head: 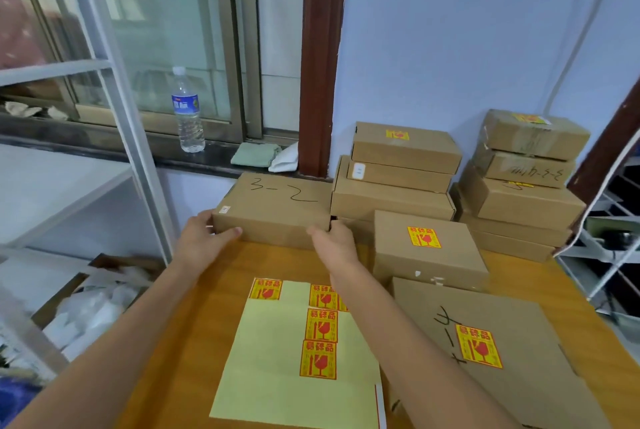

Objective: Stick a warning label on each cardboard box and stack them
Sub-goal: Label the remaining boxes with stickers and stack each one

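Observation:
A cardboard box marked "3-2" (277,206) sits at the far edge of the wooden table (194,335), its top bare of any label. My left hand (204,238) grips its left end and my right hand (332,241) grips its right end. A pale yellow backing sheet (277,369) lies near me with several red-and-yellow warning labels (320,324) on it. To the right stand a labelled box (424,248) and a large flat labelled box (491,352).
Two stacks of cardboard boxes (401,168) (523,172) stand against the blue wall at the back right. A water bottle (187,113) and folded cloths (256,154) rest on the window sill. White shelving (62,193) is to the left, a rack (609,248) to the right.

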`<action>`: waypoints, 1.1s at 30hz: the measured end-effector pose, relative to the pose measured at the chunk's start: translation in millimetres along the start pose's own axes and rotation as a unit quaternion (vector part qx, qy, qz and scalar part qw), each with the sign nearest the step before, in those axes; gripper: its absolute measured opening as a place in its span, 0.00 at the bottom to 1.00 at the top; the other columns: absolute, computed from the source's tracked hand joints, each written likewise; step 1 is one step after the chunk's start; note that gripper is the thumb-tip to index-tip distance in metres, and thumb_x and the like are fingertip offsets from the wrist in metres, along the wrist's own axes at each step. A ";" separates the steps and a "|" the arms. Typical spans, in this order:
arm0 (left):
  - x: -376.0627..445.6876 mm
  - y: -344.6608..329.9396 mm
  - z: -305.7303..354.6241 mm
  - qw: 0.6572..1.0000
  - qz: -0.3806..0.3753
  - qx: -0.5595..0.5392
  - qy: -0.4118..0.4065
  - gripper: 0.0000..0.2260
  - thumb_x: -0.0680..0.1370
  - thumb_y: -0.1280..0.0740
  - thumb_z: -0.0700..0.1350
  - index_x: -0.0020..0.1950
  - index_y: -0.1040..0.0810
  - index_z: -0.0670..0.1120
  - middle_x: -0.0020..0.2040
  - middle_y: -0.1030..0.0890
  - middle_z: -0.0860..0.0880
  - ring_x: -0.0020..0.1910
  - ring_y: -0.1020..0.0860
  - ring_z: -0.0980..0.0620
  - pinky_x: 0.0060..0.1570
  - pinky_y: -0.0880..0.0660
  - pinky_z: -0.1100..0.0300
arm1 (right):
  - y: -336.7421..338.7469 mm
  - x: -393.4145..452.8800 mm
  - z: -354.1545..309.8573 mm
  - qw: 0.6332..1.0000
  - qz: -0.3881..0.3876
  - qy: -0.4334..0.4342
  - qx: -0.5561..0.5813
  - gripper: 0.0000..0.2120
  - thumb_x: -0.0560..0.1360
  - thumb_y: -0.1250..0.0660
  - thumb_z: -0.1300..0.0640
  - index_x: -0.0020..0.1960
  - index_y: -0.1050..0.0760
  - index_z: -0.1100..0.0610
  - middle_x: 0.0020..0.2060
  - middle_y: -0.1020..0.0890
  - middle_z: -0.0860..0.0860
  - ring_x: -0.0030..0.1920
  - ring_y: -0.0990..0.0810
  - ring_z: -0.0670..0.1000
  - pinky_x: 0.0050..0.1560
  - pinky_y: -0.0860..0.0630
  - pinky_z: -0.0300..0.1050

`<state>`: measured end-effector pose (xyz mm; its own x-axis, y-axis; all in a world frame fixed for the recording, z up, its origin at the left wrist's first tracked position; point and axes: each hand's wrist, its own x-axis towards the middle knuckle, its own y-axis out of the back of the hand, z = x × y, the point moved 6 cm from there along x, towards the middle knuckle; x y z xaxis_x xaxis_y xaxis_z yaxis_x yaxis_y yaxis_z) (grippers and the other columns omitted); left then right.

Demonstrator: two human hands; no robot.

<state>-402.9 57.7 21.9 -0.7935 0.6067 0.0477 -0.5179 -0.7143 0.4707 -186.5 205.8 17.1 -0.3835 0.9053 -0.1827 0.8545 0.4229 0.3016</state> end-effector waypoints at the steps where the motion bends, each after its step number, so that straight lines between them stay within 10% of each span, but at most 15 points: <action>1: -5.9 5.9 -0.8 1.000 0.009 -0.013 0.000 0.26 0.76 0.25 0.50 0.71 0.27 0.47 0.59 0.21 0.49 0.59 0.22 0.46 0.58 0.23 0.48 | -1.3 -0.4 -0.1 1.000 0.005 0.007 -0.024 0.22 0.78 0.34 0.47 0.69 0.27 0.52 0.66 0.24 0.52 0.64 0.24 0.55 0.68 0.25 0.58; 14: -162.9 102.6 75.7 0.983 0.120 -0.092 -0.104 0.12 0.76 0.25 0.49 0.59 0.15 0.51 0.48 0.14 0.57 0.47 0.17 0.62 0.53 0.18 0.55 | 83.6 -140.2 -49.5 0.969 0.107 0.206 -0.088 0.17 0.77 0.32 0.40 0.62 0.29 0.44 0.53 0.22 0.43 0.54 0.21 0.50 0.55 0.20 0.58; 26: -313.2 -52.7 120.3 0.971 -0.019 -0.188 -0.149 0.11 0.72 0.22 0.40 0.51 0.13 0.53 0.46 0.14 0.62 0.49 0.18 0.64 0.43 0.26 0.75 | 283.1 -291.0 72.0 0.935 0.264 0.169 -0.168 0.25 0.73 0.38 0.29 0.65 0.35 0.39 0.56 0.28 0.35 0.53 0.22 0.43 0.50 0.21 0.52; 33: -333.7 -112.6 101.5 0.978 -0.056 -0.148 -0.135 0.12 0.71 0.21 0.45 0.54 0.13 0.51 0.48 0.14 0.60 0.50 0.17 0.61 0.45 0.19 0.65 | 321.0 -293.7 123.9 0.929 0.271 0.119 -0.222 0.35 0.71 0.39 0.26 0.70 0.35 0.46 0.58 0.29 0.41 0.61 0.24 0.49 0.61 0.22 0.56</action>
<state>-47.4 -29.0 42.4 -0.6341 0.7279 0.2609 -0.6978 -0.6841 0.2125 243.8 70.6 51.6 -0.0495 0.9512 0.3046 0.7366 -0.1712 0.6543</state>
